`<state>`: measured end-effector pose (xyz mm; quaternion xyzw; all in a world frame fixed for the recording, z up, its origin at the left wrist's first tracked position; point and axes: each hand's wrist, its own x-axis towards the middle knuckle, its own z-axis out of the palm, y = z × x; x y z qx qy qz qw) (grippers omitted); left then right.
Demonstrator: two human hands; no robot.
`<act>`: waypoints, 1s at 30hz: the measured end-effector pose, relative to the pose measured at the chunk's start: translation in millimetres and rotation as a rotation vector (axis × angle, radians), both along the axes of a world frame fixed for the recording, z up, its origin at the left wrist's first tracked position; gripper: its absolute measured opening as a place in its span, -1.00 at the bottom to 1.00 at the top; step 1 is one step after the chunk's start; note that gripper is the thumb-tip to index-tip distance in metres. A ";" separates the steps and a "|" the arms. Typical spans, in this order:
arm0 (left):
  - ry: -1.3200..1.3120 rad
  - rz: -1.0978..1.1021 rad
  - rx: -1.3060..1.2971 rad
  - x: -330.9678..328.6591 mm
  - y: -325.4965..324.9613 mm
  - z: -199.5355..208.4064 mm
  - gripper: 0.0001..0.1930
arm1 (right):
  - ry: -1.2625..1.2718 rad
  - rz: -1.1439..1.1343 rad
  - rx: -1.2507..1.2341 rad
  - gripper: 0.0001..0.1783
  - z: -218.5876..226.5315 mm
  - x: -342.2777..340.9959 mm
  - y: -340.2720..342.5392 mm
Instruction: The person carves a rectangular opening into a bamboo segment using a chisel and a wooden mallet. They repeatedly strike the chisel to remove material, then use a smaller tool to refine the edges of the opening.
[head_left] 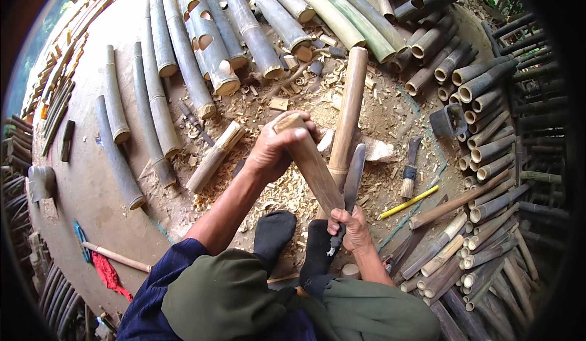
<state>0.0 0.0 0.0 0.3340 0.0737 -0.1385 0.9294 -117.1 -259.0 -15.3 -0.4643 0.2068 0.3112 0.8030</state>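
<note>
Bamboo pole (348, 112) lies on the dirt floor (91, 188), long axis running from the person's feet up and away, slightly tilted right; near end pinned under the black-socked feet (317, 249).

Blade (354, 173): flat, dark, set alongside the pole's right edge, roughly parallel to it, tip pointing away. Right hand (351, 231) is clenched around its handle, low by the feet, forearm coming in from the lower edge. Nearer hand to the pole's near end.

Wooden club (308, 158): short thick billet, held by left hand (278, 148), fingers wrapped tight around the upper end. Club slants down-right, lower end close above the blade and right hand; contact can't be told from this view. Left arm extended forward, wrist bent over the top.

Key relation: club sits left of and above the blade back, blade sits on the pole's right side, all three long axes nearly aligned.

Around: wood chips (274, 97) all over the floor, split bamboo halves (159, 97) fanned out left and top, cut bamboo tubes (482, 152) stacked right, yellow stick (408, 202) and a small hand tool (410, 167) just right of the pole.
</note>
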 end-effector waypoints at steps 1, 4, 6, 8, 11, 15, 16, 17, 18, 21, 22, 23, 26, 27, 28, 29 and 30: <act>-0.063 -0.032 0.007 4.4 -10.7 10.0 -0.43 | -0.046 0.010 -0.094 -0.06 2.2 4.1 -2.9; -0.331 -0.092 0.508 -5.5 -32.7 58.8 -0.41 | -0.157 -0.028 -0.377 -0.01 14.2 6.6 -6.9; -0.539 -0.092 0.705 -10.3 -48.6 66.0 -0.36 | -0.196 -0.020 -0.493 0.06 13.3 15.3 -24.1; -0.693 -0.081 0.812 -18.0 -66.4 64.5 -0.30 | -0.298 0.009 -0.530 0.04 -2.3 16.4 -44.1; -1.031 -0.063 1.099 -28.0 -104.3 70.5 -0.56 | -0.465 -0.018 -0.521 -0.16 33.2 30.9 -11.0; -1.248 0.007 1.134 -54.1 -172.2 70.3 -0.67 | -0.458 0.003 -0.578 -0.22 45.3 33.5 -15.6; -1.274 0.021 1.154 -56.2 -176.8 69.6 -0.68 | -0.447 0.010 -0.589 -0.23 42.1 35.5 -17.5; -1.253 0.011 1.156 -56.4 -179.8 66.6 -0.69 | -0.436 0.020 -0.598 -0.24 40.1 35.8 -19.4; -1.241 -0.002 1.158 -52.8 -178.9 68.0 -0.69 | -0.433 0.024 -0.605 -0.26 38.5 38.6 -20.6; -1.212 0.018 1.125 -46.7 -173.7 70.0 -0.71 | -0.417 0.039 -0.628 -0.30 36.1 42.9 -25.0; -1.204 0.035 1.110 -44.7 -171.7 70.1 -0.72 | -0.415 0.045 -0.634 -0.31 36.0 44.8 -26.1; -1.175 0.102 1.109 -41.2 -170.5 70.2 -0.72 | -0.413 0.049 -0.638 -0.33 36.5 46.0 -27.1; -1.050 0.264 1.067 -28.5 -169.4 72.6 -0.72 | -0.409 0.063 -0.664 -0.37 36.9 49.9 -30.8; -1.022 0.291 1.048 -23.3 -168.1 73.1 -0.72 | -0.413 0.070 -0.669 -0.38 36.5 52.1 -30.7; -0.994 0.318 1.029 -18.4 -166.1 73.9 -0.72 | -0.414 0.074 -0.678 -0.40 37.1 53.2 -31.2; -0.967 0.344 1.010 -15.5 -164.4 74.6 -0.71 | -0.413 0.086 -0.684 -0.41 37.4 53.8 -32.4; -0.946 0.350 1.012 -13.8 -164.1 72.6 -0.69 | -0.413 0.091 -0.690 -0.42 36.5 55.9 -33.2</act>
